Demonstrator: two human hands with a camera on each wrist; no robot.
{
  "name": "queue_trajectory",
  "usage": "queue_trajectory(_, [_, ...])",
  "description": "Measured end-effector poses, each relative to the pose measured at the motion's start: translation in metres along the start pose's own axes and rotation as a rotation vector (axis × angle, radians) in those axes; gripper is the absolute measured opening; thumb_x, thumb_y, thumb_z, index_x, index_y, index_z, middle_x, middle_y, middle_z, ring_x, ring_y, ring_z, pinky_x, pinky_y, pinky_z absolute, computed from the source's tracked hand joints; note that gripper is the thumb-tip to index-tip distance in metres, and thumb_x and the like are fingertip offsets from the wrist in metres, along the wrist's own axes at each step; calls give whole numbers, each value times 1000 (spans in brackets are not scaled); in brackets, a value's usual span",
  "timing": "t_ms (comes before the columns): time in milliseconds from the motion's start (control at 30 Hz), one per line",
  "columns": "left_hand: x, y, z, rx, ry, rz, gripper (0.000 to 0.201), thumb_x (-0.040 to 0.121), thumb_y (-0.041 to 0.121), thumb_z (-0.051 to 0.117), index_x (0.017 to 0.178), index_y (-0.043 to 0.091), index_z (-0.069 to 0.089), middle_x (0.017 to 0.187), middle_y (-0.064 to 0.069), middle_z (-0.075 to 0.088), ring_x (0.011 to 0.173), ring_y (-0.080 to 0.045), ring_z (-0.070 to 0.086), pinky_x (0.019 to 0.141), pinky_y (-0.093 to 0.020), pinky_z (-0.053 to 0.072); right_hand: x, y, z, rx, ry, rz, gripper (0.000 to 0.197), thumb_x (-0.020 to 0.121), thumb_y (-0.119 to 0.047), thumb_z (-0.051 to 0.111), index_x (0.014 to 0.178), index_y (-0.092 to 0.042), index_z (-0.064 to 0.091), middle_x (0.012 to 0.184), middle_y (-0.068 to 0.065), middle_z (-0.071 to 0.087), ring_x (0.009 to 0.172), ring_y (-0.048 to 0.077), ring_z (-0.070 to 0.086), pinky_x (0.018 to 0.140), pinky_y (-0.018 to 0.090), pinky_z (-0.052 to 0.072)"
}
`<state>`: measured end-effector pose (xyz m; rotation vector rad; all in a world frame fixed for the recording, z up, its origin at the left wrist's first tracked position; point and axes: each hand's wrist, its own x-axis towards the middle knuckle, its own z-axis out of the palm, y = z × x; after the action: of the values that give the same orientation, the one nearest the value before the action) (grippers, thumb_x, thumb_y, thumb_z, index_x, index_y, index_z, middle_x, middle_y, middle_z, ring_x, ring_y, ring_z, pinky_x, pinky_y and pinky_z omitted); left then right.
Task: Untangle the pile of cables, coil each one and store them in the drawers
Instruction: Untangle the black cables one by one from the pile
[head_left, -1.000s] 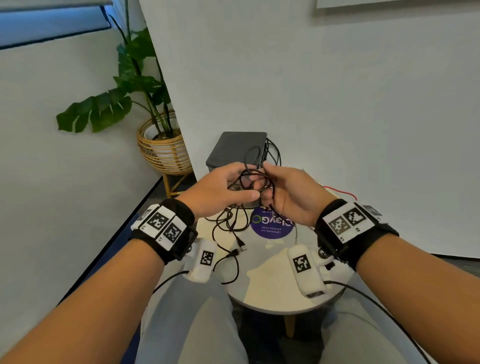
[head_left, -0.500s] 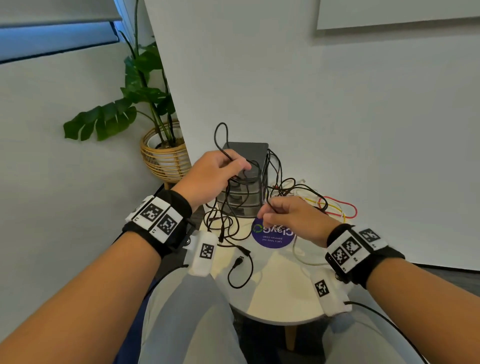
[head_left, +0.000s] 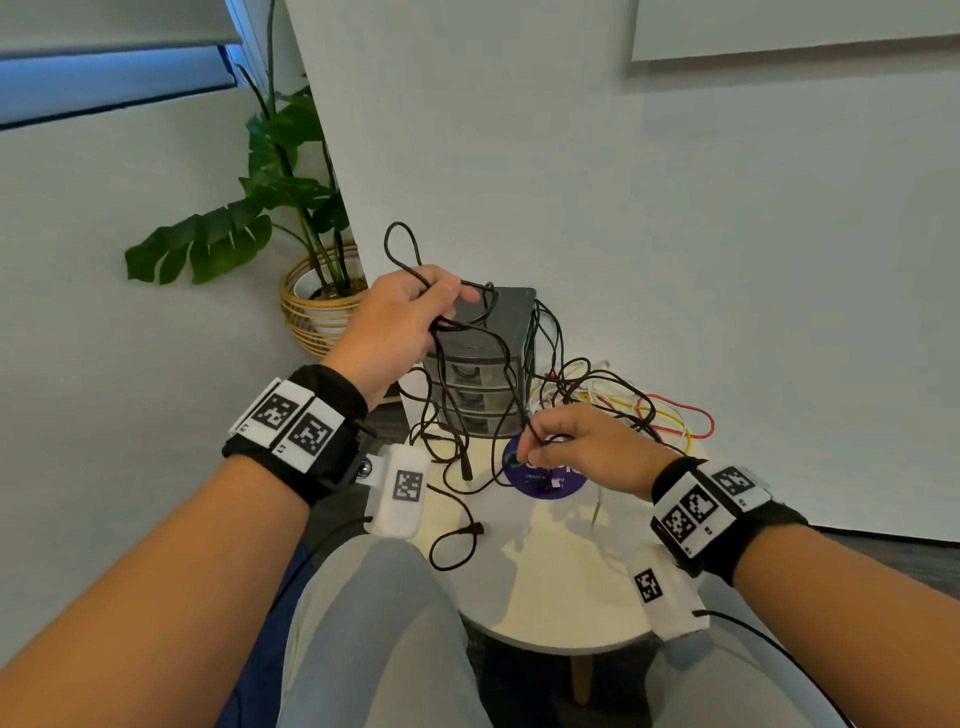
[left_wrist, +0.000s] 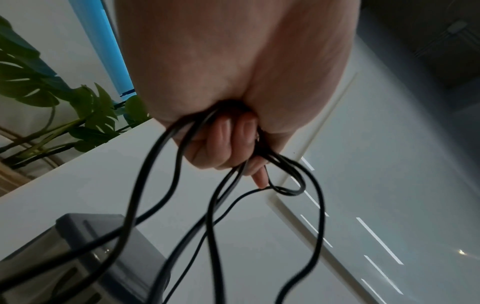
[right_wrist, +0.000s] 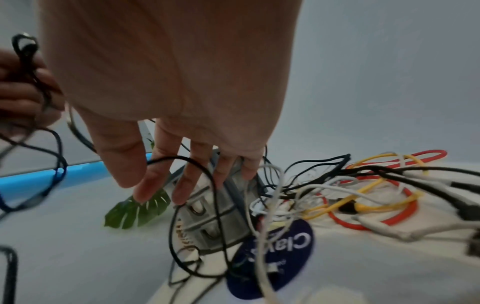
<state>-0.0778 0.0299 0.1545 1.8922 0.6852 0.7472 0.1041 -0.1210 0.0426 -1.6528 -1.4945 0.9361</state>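
Observation:
My left hand (head_left: 415, 312) is raised above the grey three-drawer unit (head_left: 483, 384) and grips several loops of a black cable (head_left: 400, 244); the left wrist view shows its fingers (left_wrist: 233, 139) curled round the strands. Lower, in front of the drawers, my right hand (head_left: 571, 447) pinches a strand of the same black cable between thumb and forefinger (right_wrist: 150, 181). The cable hangs in loops over the drawer fronts. A tangle of red, yellow, white and black cables (head_left: 623, 410) lies to the right of the drawers.
Everything stands on a small round white table (head_left: 545, 597) with a purple sticker (head_left: 540, 483). A black plug end (head_left: 457, 545) trails near the front left edge. A potted plant in a wicker basket (head_left: 317, 312) stands behind on the left; a white wall is close behind.
My hands have parted: the left went up and away with the cable loops, the right came down towards the table, and the black cable now stretches between them.

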Motion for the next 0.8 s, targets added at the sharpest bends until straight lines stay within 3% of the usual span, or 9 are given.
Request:
queue_trajectory(67, [-1, -4, 3, -39, -1, -12, 30, 109, 29, 46, 108, 17, 74, 79, -2, 47, 47, -7, 29, 43, -18, 25, -1, -19, -2, 123, -54, -49, 11, 96, -14, 66, 95, -24, 70, 97, -3, 74, 98, 16, 69, 86, 29, 55])
queue_trajectory(133, [0, -10, 6, -85, 4, -36, 31, 109, 29, 45, 108, 16, 73, 80, -2, 50, 47, -7, 28, 42, -19, 24, -3, -36, -3, 146, -51, -109, 16, 104, -21, 55, 101, -11, 68, 81, -2, 71, 86, 16, 69, 89, 31, 53])
queue_trajectory(233, [0, -13, 11, -225, -10, -107, 41, 110, 35, 40, 111, 11, 73, 80, -2, 53, 47, -8, 27, 42, -20, 19, 1, -48, -4, 157, 52, -136, 31, 109, -25, 42, 104, -9, 67, 59, -11, 50, 60, 13, 52, 70, 22, 47])
queue_trajectory(333, [-3, -9, 17, -383, -83, -150, 50, 111, 38, 32, 115, 8, 72, 79, 0, 55, 52, -10, 30, 52, -29, 13, 9, -52, -6, 259, 145, -89, 33, 109, -21, 42, 104, -3, 69, 56, -10, 39, 54, 12, 36, 56, 26, 39])
queue_trajectory(400, [-7, -6, 20, -440, -109, -168, 49, 110, 34, 31, 106, 16, 77, 82, -3, 58, 55, -12, 33, 55, -31, 14, 12, -54, -8, 315, 192, -48, 32, 109, -17, 42, 104, 1, 68, 55, -7, 37, 52, 13, 33, 54, 27, 36])
queue_trajectory(467, [-8, -4, 21, -447, -126, -171, 49, 108, 30, 31, 105, 20, 78, 87, -8, 59, 57, -13, 37, 53, -29, 20, 11, -55, -12, 342, 210, -36, 29, 108, -13, 41, 105, 1, 67, 55, -5, 38, 50, 14, 34, 54, 27, 36])
queue_trajectory(600, [-9, -5, 17, -401, -161, -215, 45, 107, 24, 31, 128, 6, 66, 91, -13, 58, 58, -15, 45, 52, -26, 32, 3, -63, -23, 295, 238, -93, 23, 106, -19, 48, 102, -5, 66, 57, -13, 38, 52, 11, 32, 52, 26, 32])
queue_trajectory(700, [-11, -2, 17, -338, -229, -222, 41, 109, 19, 28, 128, 9, 63, 92, -13, 58, 66, -20, 54, 56, -27, 39, -1, -73, -34, 89, 389, -121, 31, 105, -29, 53, 91, -8, 70, 49, -16, 44, 46, 5, 34, 54, 27, 32])
queue_trajectory(800, [-12, 5, 18, -279, -265, -234, 38, 108, 10, 27, 126, 11, 60, 98, -17, 60, 74, -26, 61, 60, -27, 50, -1, -79, -46, -8, 407, -94, 22, 100, -20, 60, 85, -8, 70, 61, -10, 60, 43, 1, 41, 55, 24, 29])
